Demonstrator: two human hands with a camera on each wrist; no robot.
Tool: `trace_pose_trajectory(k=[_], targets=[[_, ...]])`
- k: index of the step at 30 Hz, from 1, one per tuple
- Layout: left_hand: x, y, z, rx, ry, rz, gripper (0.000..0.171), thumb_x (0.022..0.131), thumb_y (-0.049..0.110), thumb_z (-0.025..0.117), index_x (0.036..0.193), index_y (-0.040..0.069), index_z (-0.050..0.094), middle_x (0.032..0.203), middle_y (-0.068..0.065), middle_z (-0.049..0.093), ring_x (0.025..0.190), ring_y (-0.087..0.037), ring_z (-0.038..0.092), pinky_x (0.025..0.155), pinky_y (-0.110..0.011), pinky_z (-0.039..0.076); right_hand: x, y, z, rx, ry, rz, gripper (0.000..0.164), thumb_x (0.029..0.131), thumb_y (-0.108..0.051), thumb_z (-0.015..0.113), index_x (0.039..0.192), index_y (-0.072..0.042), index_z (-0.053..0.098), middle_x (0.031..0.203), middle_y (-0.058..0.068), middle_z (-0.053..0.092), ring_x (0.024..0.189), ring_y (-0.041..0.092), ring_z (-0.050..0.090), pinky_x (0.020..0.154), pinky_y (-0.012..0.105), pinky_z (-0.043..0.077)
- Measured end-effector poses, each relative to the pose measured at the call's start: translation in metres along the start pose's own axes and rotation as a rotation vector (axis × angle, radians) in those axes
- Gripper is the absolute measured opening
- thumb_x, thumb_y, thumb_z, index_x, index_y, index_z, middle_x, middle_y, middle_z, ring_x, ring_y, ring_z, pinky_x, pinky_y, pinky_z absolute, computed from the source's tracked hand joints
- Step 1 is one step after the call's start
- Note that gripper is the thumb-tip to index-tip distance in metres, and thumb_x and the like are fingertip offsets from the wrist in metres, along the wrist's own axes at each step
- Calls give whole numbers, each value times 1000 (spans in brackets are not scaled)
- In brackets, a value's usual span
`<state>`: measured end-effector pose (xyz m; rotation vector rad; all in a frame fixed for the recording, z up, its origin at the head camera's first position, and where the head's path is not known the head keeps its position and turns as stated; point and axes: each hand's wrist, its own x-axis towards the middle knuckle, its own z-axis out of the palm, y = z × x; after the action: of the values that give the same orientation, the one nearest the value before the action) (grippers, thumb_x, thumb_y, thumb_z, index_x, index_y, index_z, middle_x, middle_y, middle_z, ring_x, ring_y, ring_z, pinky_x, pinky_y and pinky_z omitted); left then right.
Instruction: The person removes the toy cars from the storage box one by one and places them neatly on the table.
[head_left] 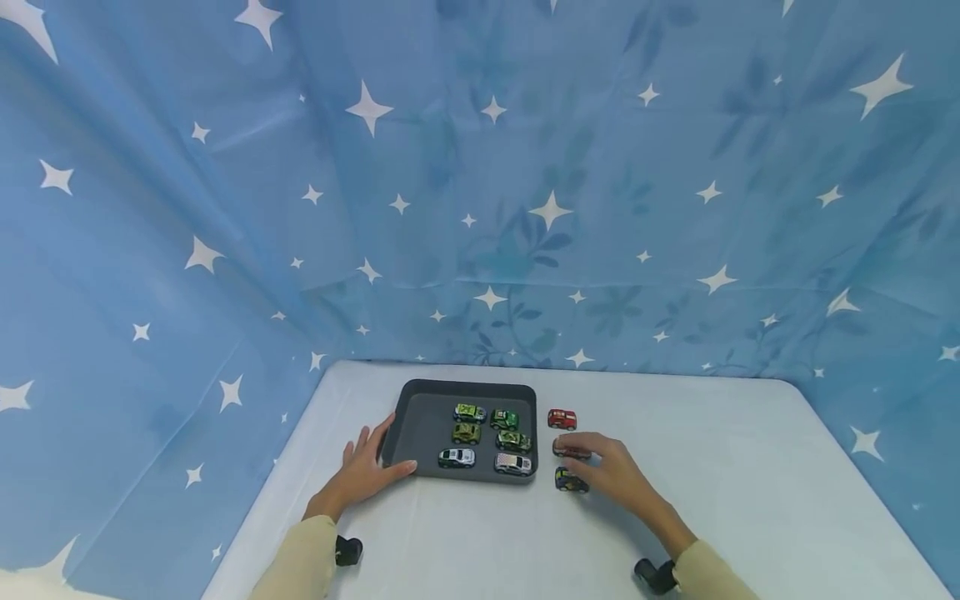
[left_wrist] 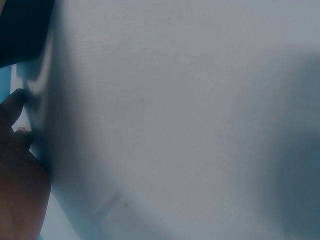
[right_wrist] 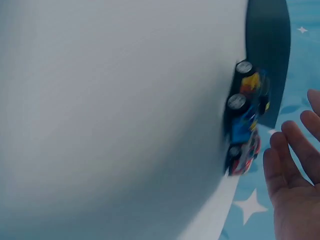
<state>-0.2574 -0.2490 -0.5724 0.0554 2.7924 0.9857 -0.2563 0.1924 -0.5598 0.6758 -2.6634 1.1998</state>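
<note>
Hovering lower centre-right, my uncurled right fingers over the middle car | likely light, rigid, slick; I'd pinch its sides | left fingers spread at tray

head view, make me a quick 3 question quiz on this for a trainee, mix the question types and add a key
1. How many toy cars are inside the gray tray?
2. True or false: the red car farthest from the person stands on the white table, outside the tray.
3. Fill the gap: the ____ grip is at the tray's left rim.

Key:
1. Six
2. True
3. Left
</note>
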Motion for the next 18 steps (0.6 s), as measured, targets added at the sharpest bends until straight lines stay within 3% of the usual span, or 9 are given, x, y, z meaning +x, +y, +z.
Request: trace_pose_trajectory(k=[5,10,18], targets=[[2,-4,4,-4,5,19,102,77,69,67,157,38,12,163,-16,10,148,-41,-3,112,-68,-3,15,-15,6,51,2,10,35,88,-17,75,122,-11,69,123,1,67,111,23,64,89,44,55],[3,-7,9,-15,0,20,102,77,70,67,157,39,13,163,-17,11,148,-41,-3,111,-70,-1,33,-25,13,100,-21,16,34,90,-24,72,124,-19,68,132,-1,62,123,23,57,93,47,53],[0,-7,3,-29,3,27,101,78,68,68,157,38,13,163,-17,10,148,-41,-3,111,-70,-2,66,-42,30,136,-42,-36,37,92,-34,70,128,-27,65,134,-6,60,127,23,54,99,58,44]])
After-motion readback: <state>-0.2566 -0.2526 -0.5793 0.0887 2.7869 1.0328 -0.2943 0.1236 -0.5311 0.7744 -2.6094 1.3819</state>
